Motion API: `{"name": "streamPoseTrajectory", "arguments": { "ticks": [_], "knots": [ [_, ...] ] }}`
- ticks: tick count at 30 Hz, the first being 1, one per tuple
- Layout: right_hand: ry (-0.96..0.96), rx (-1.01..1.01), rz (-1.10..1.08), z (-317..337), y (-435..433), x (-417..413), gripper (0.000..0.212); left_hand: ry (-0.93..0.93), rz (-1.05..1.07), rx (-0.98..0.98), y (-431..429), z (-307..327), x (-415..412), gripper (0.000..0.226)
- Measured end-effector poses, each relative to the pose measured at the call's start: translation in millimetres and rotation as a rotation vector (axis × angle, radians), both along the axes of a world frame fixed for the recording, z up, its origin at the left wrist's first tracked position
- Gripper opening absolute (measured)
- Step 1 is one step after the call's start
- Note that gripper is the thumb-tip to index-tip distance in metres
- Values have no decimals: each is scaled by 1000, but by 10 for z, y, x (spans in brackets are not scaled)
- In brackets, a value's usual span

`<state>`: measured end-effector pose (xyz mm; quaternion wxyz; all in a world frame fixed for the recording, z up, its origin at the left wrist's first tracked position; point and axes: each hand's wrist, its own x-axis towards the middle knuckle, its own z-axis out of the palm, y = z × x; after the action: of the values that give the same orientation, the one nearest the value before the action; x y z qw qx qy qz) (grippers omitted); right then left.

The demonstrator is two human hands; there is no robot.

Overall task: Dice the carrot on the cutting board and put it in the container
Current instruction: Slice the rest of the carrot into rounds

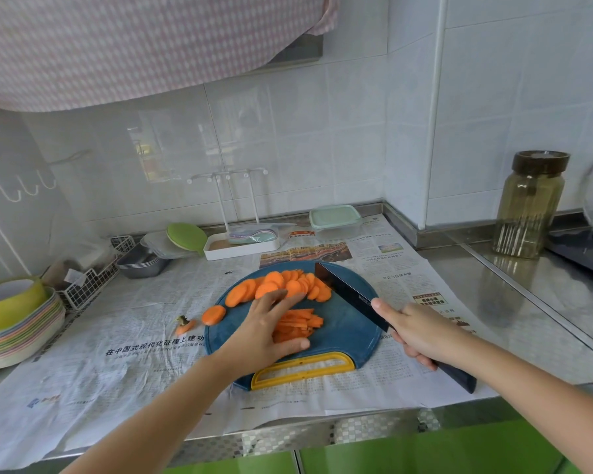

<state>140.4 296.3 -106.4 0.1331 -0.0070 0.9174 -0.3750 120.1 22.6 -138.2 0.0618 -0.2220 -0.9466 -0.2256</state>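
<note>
Carrot strips (pixel 300 325) lie mid cutting board (pixel 350 340), partly under the left hand (pixel 271 328). Carrot slices (pixel 278 285) are fanned in a row behind them at the board's far side, with a lone slice (pixel 214 314) at the left edge. The left hand is spread, fingers straight over the strips, tips reaching the slices, thumb out on the near side; it grips nothing. The right hand (pixel 420 333) wraps the knife (pixel 346 289) handle, forefinger along the spine, blade just right of the slices; can't tell if it touches the board.

Step, by my read: rounds into strips, no dice yet, most rounds uncut. The next move needs the strips bunched and set crosswise to the blade, fingertips tucked back.

The container (pixel 335 218) is probably the clear box at the back. Its mint lid is on, it sits well apart from the board, and it needs opening first.

Around: newspaper (pixel 117 371) under the board, carrot top (pixel 185 325) on it, white rack (pixel 240 246) near the container, glass jar (pixel 528 206) far right, stack of bowls (pixel 18 326) far left. Only the left fingers sit between blade and strips.
</note>
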Motion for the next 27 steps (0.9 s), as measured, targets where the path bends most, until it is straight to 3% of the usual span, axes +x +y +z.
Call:
{"name": "streamPoseTrajectory", "arguments": {
  "ticks": [6,13,21,27],
  "knots": [
    [3,21,16,-4,-10,63,66,-73,-27,-25,103,-40,-27,67],
    [23,79,-69,53,78,200,65,12,62,-41,249,-118,-81,44],
    [-154,-102,-173,99,-60,57,62,26,135,-27,443,-125,-67,42],
    [-169,-170,-217,295,-182,-101,57,36,208,-92,669,-138,-93,46]
  ]
}}
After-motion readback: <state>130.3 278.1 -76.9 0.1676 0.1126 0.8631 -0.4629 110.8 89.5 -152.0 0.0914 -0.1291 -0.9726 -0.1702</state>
